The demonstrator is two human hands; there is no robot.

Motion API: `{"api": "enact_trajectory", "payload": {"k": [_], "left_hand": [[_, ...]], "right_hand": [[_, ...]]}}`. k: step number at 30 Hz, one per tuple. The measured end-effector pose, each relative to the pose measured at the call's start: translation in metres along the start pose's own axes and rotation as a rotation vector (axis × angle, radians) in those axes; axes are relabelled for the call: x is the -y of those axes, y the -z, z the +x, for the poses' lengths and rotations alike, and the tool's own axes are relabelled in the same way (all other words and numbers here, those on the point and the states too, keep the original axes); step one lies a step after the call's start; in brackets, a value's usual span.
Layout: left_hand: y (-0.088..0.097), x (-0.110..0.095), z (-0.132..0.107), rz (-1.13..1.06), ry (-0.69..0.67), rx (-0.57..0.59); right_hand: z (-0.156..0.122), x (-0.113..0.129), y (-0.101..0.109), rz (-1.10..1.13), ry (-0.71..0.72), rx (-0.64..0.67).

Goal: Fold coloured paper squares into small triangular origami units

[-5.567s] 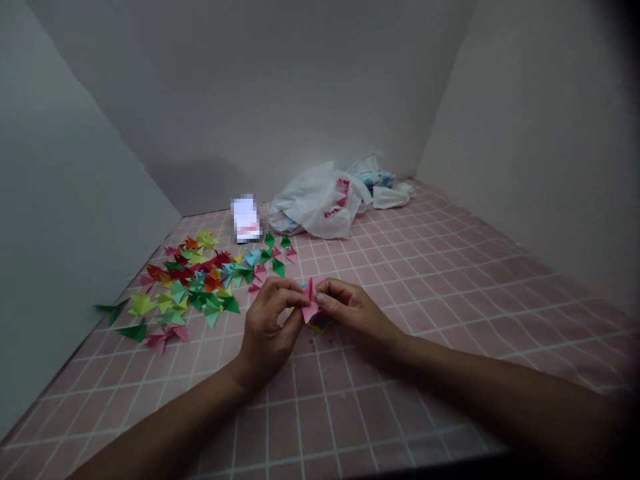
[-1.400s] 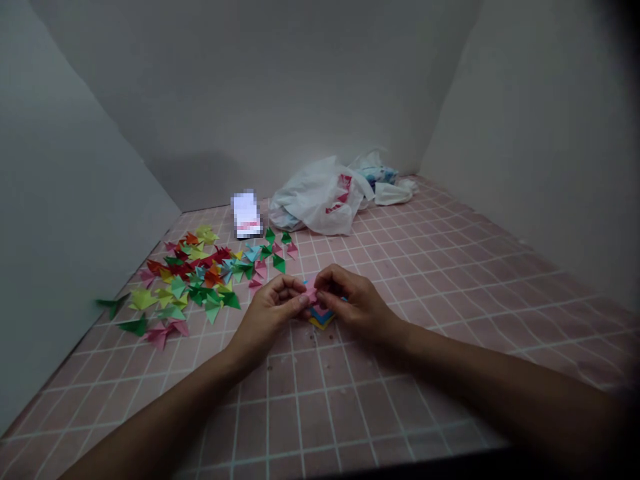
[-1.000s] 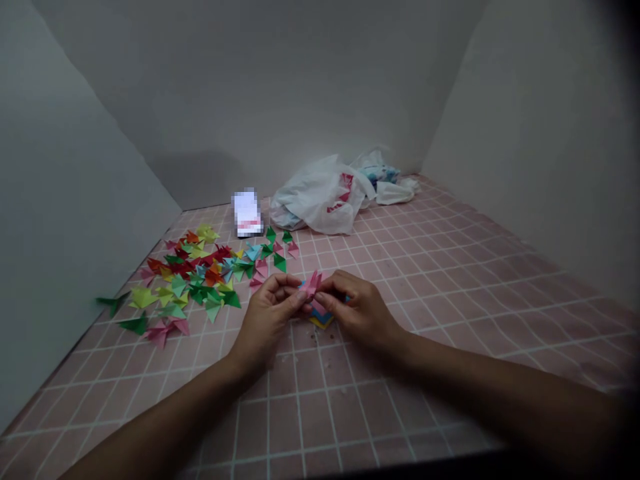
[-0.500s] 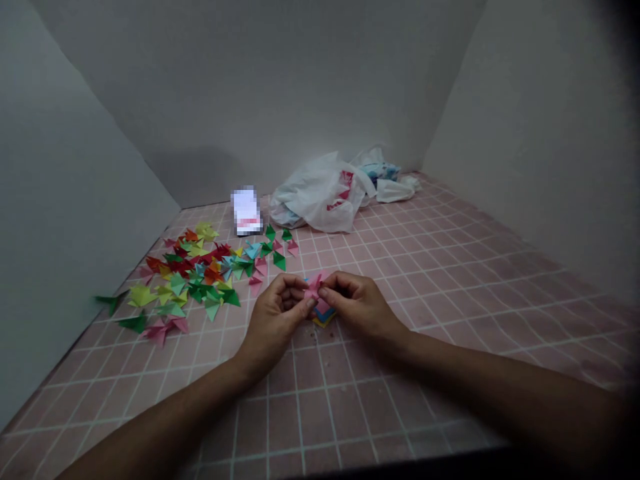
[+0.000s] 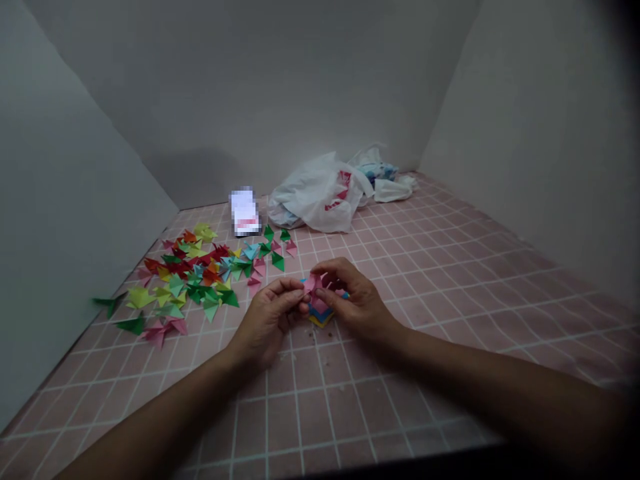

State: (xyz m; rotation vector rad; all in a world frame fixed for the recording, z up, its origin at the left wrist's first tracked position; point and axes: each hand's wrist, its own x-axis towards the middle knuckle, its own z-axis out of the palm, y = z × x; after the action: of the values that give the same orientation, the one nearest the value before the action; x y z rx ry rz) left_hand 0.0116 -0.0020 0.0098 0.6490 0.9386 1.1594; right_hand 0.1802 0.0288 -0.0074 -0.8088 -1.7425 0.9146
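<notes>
A small pink paper piece [image 5: 314, 285] is pinched between both hands just above the pink tiled surface [image 5: 425, 280]. My left hand [image 5: 270, 317] grips its left side with curled fingers. My right hand [image 5: 350, 297] holds the right side, fingers bent over the fold. Under the hands lies a little stack of coloured paper squares [image 5: 320, 315], blue and yellow edges showing. To the left spreads a pile of folded paper triangles [image 5: 195, 273] in green, red, yellow, pink and blue.
A white plastic bag [image 5: 317, 193] with red print lies at the back, more crumpled bags [image 5: 387, 183] beside it. A small blurred white pack [image 5: 244, 212] stands near the back wall. Grey walls close in on the left, back and right.
The pink piece has been turned and refolded between my fingers. Both hands stayed over the paper stack, shifting only slightly; my right fingers now curl further over the piece.
</notes>
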Motion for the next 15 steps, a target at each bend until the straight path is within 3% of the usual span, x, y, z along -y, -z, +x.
{"api": "enact_trajectory", "payload": {"k": [4,7,12,15], "left_hand": [[0.002,-0.001,0.002,0.029,0.005,0.035],[0.003,-0.001,0.004,0.166,-0.108,0.060],[0.012,0.001,0.008,0.633,-0.450,0.057],[0.018,-0.002,0.008,1.024,-0.781,0.045]], "right_hand": [[0.000,0.001,0.001,-0.041,0.054,0.070],[0.002,0.001,0.002,0.014,-0.036,0.066],[0.005,0.002,0.002,0.311,-0.285,0.103],[0.006,0.002,0.002,0.410,-0.346,0.122]]}}
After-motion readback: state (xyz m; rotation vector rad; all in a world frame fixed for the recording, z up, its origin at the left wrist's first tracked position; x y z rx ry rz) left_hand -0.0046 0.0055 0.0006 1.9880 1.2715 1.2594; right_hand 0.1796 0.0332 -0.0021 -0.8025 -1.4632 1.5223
